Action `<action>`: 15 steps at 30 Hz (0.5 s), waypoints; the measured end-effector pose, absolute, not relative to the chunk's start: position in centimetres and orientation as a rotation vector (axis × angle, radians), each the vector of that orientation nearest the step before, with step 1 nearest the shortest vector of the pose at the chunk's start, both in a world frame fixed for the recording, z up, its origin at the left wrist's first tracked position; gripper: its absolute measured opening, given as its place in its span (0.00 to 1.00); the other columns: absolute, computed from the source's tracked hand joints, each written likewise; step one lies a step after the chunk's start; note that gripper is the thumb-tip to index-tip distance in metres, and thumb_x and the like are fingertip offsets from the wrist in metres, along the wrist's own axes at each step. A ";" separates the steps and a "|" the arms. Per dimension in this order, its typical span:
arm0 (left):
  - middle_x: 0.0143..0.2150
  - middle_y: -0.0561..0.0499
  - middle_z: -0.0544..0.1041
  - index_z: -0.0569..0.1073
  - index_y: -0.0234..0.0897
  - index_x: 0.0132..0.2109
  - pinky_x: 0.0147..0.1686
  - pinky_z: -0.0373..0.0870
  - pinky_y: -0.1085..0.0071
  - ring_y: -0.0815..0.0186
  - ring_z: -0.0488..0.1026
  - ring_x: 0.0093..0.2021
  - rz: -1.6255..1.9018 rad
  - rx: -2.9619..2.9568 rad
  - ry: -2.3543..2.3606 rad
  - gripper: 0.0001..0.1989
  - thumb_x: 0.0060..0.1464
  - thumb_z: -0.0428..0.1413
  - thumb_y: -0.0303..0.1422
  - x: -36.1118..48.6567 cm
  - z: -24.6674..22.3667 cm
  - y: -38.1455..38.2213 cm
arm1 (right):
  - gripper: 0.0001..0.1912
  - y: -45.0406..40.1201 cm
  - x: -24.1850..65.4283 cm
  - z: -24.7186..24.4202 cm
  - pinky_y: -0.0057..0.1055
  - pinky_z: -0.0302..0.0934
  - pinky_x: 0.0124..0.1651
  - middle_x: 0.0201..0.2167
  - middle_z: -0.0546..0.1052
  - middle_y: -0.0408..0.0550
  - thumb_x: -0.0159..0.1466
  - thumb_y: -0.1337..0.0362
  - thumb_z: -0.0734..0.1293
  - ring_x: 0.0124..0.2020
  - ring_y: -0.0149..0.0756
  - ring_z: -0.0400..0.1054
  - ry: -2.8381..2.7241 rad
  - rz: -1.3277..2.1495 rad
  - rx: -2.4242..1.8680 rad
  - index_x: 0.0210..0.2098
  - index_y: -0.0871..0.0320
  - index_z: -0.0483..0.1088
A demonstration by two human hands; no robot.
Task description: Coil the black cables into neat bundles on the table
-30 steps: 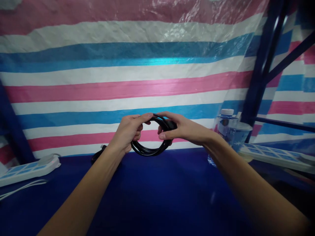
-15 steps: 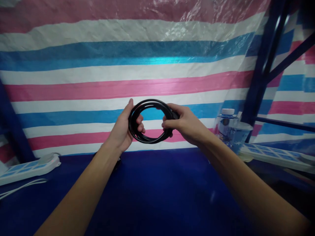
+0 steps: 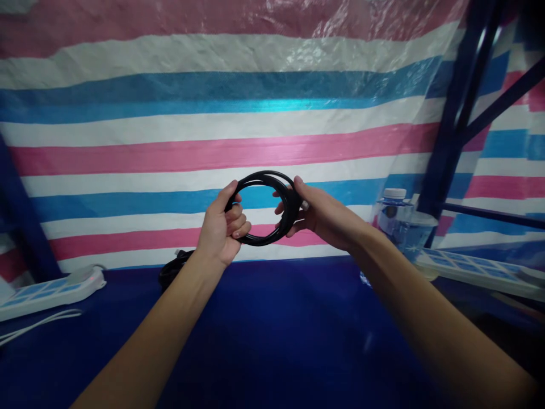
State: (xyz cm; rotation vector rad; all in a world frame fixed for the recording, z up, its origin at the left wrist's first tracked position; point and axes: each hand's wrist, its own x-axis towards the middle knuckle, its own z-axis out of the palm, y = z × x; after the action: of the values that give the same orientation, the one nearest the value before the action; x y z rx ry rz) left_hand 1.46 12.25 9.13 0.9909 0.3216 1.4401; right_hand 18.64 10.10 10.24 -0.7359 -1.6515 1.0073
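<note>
You have the coiled black cable [image 3: 292, 213] raised between your hands, above the table [image 3: 276, 329]. Your left hand [image 3: 221, 224] is curled around the left side of the loop; your right hand [image 3: 321, 213] holds the thicker side more loosely, thumb in front and fingers spread behind, with a pale tip [image 3: 305, 205] showing beside it.

It should feel light and bendy yet springy, with a smooth, perhaps slightly slippery jacket; loose turns could fan out. Best hold the whole bundle at both sides, sparing the tip.

Below your left hand, partly behind that forearm, lies another black bundle [image 3: 172, 270]; farther left are a power strip [image 3: 51, 292] and a white cord [image 3: 42, 325]. Beyond your right hand, a bottle [image 3: 387, 213], a cup [image 3: 419, 230] and another power strip [image 3: 481, 270] crowd that side; nothing blocks the space between your hands.
</note>
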 end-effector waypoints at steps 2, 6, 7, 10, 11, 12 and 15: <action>0.10 0.64 0.48 0.67 0.33 0.25 0.08 0.42 0.82 0.81 0.42 0.09 1.454 0.994 0.326 0.12 0.50 0.57 0.36 1.4 9.1 12.3 | 0.23 10.4 18.8 10.1 0.32 0.69 0.30 0.33 0.72 0.52 0.61 0.46 0.59 0.25 0.31 0.67 -1.613 1.068 -0.751 0.37 0.62 0.68; 0.11 0.63 0.50 0.69 0.32 0.26 0.09 0.45 0.82 0.81 0.43 0.09 1.447 1.026 0.291 0.12 0.52 0.54 0.35 1.5 9.0 12.2 | 0.19 10.7 19.0 9.9 0.30 0.68 0.27 0.37 0.72 0.51 0.62 0.50 0.60 0.27 0.31 0.67 -1.591 0.966 -0.743 0.41 0.58 0.68; 0.11 0.63 0.50 0.69 0.32 0.26 0.09 0.45 0.82 0.81 0.44 0.09 1.438 1.031 0.274 0.11 0.53 0.54 0.34 1.5 9.0 12.2 | 0.17 10.8 18.9 9.8 0.30 0.67 0.27 0.38 0.72 0.50 0.63 0.51 0.60 0.27 0.31 0.67 -1.590 0.918 -0.731 0.43 0.56 0.68; 0.12 0.63 0.49 0.68 0.33 0.27 0.10 0.46 0.81 0.81 0.43 0.10 1.410 1.029 0.258 0.10 0.54 0.51 0.34 1.5 9.0 12.0 | 0.18 10.5 18.4 9.8 0.30 0.68 0.27 0.36 0.72 0.47 0.64 0.55 0.60 0.28 0.31 0.67 -1.595 0.750 -0.724 0.50 0.53 0.67; 0.12 0.63 0.49 0.68 0.33 0.27 0.10 0.45 0.81 0.80 0.43 0.10 1.409 1.026 0.274 0.10 0.53 0.50 0.34 1.5 9.0 12.0 | 0.19 10.3 18.2 9.9 0.30 0.68 0.27 0.34 0.73 0.46 0.64 0.56 0.60 0.28 0.31 0.67 -1.613 0.677 -0.735 0.52 0.52 0.67; 0.12 0.63 0.48 0.67 0.34 0.27 0.10 0.45 0.81 0.80 0.42 0.10 1.411 1.022 0.304 0.11 0.53 0.50 0.35 1.5 8.9 12.0 | 0.20 10.0 18.1 10.0 0.29 0.67 0.25 0.32 0.73 0.46 0.64 0.56 0.60 0.27 0.31 0.67 -1.644 0.599 -0.751 0.53 0.53 0.67; 0.11 0.64 0.45 0.64 0.36 0.25 0.09 0.42 0.80 0.79 0.40 0.10 1.423 1.035 0.420 0.15 0.50 0.52 0.43 1.6 8.7 12.1 | 0.19 9.1 17.8 10.5 0.26 0.64 0.20 0.25 0.72 0.43 0.63 0.58 0.61 0.23 0.30 0.66 -1.789 0.421 -0.793 0.51 0.55 0.70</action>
State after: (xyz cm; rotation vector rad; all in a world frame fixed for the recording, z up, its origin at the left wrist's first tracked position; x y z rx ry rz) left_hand 1.63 12.06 8.66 1.0355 0.4198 1.4226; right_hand 17.79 9.11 10.50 -0.7929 -1.7893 0.4205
